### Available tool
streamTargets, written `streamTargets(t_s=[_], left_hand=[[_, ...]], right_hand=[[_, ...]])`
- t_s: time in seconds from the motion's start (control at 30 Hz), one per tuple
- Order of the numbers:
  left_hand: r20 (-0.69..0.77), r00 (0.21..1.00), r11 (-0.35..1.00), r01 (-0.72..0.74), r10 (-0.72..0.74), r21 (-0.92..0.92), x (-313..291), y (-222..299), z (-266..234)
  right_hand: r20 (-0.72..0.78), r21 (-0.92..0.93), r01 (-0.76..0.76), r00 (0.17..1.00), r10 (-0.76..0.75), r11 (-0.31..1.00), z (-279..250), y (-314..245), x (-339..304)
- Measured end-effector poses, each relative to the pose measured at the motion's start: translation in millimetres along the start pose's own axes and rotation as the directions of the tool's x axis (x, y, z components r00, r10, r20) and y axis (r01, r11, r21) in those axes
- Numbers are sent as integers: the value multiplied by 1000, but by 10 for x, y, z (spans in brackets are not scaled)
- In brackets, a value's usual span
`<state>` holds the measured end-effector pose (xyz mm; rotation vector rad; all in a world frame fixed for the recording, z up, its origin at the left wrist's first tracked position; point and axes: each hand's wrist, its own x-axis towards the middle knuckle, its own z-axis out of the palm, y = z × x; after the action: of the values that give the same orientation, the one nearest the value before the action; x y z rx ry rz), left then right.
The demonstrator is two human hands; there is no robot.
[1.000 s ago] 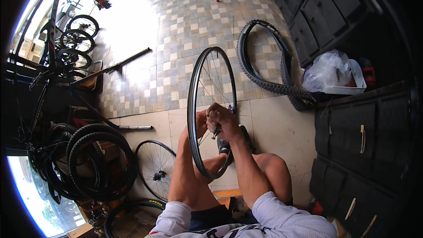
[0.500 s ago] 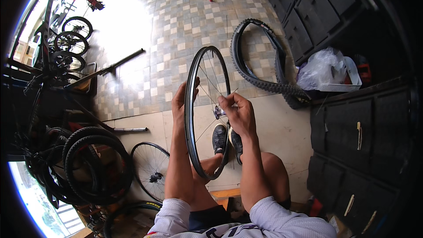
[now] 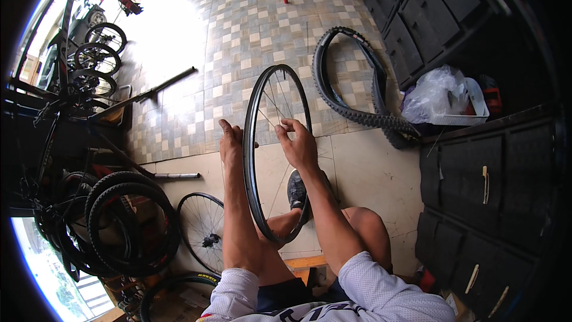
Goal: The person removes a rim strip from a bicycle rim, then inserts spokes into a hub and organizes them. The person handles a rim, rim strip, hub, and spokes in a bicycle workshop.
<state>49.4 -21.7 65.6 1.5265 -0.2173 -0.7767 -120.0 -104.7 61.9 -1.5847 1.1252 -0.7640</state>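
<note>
A bicycle wheel (image 3: 249, 161) with a black rim and no tyre stands upright before me, over my legs. My left hand (image 3: 231, 144) is at the rim's left side, thumb pointing up; a fingertip shows past the rim, so the fingers are closed round it. My right hand (image 3: 299, 145) is on the wheel's right side, thumb and forefinger pinched on a thin spoke (image 3: 269, 120). Other spokes run across the upper part of the wheel. The hub is hidden behind my right hand and wrist.
A loose knobbly tyre (image 3: 375, 120) lies on the floor to the right, near black drawers (image 3: 411, 36) and a white basket (image 3: 459, 120) with a plastic bag. On the left are a spoked wheel (image 3: 185, 214), stacked tyres (image 3: 95, 226) and a metal tube (image 3: 179, 175).
My right hand has moved left and up from beside the hub to the spokes. My left hand has slid lower on the rim, its thumb now raised. The wheel has shifted slightly left.
</note>
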Motion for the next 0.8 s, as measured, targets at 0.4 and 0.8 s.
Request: streamTargets(t_s=[0.4, 0.8], left_hand=[[187, 966, 982, -189, 181, 26, -56, -14, 28], [282, 878, 919, -393, 387, -35, -240, 285, 509]], right_hand=[[75, -243, 49, 997, -32, 969, 96, -45, 91], [75, -401, 262, 964, -253, 878, 215, 30, 145]])
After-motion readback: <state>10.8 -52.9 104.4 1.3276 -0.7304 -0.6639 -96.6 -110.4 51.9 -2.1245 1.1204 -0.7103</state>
